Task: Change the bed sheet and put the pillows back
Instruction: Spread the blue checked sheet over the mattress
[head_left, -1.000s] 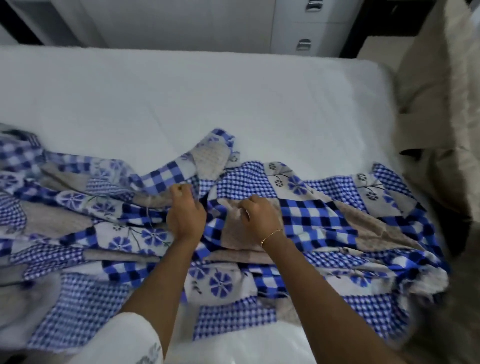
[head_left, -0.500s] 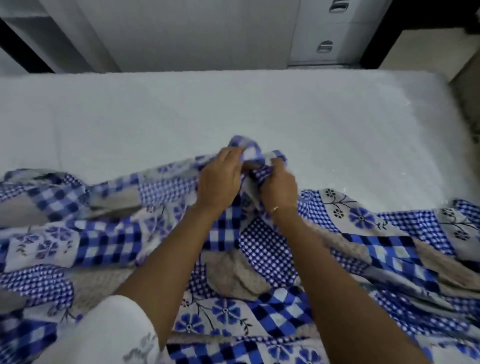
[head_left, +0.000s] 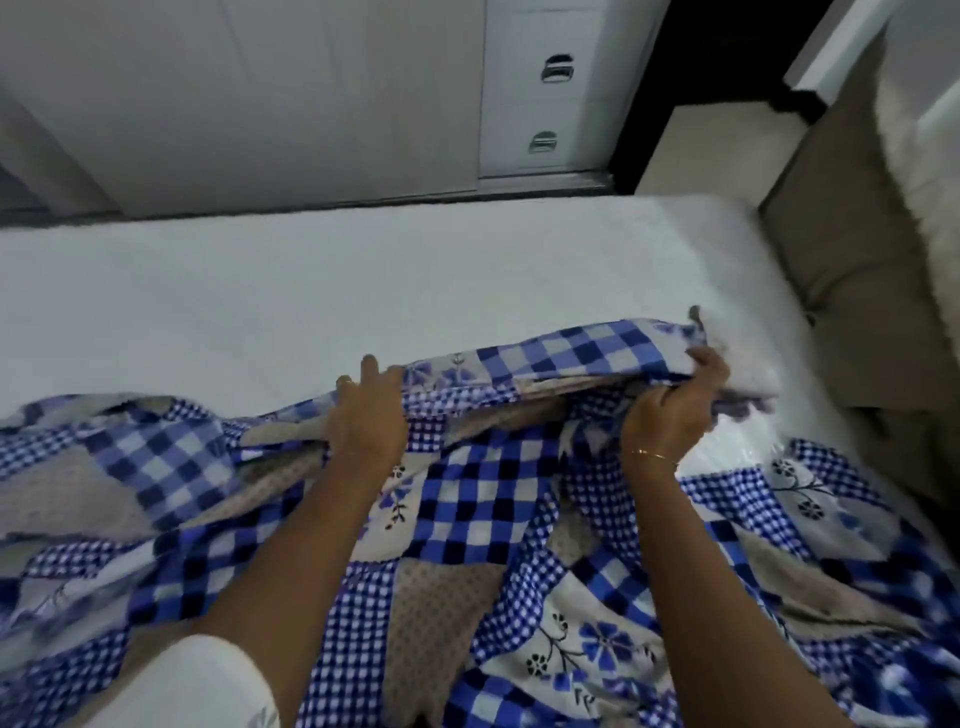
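Note:
A blue-and-white patchwork bed sheet (head_left: 483, 525) with checks and flowers lies crumpled over the near half of a bare white mattress (head_left: 291, 291). My right hand (head_left: 675, 410) grips the sheet's far edge near the mattress's right side, fingers curled round the cloth. My left hand (head_left: 369, 415) holds the same edge further left, thumb under the fabric and fingers lying over it. The stretch of edge between both hands is lifted off the mattress. No pillows are visible on the bed.
A beige padded headboard or cushion (head_left: 852, 270) stands along the right side of the bed. White wardrobe doors and drawers with metal handles (head_left: 556, 70) face the far side. A strip of beige floor (head_left: 701, 150) shows at the back right.
My hands were together at one bunched point of the sheet; they have drawn apart along its edge, the right hand moving right toward the headboard and the edge stretching out between them.

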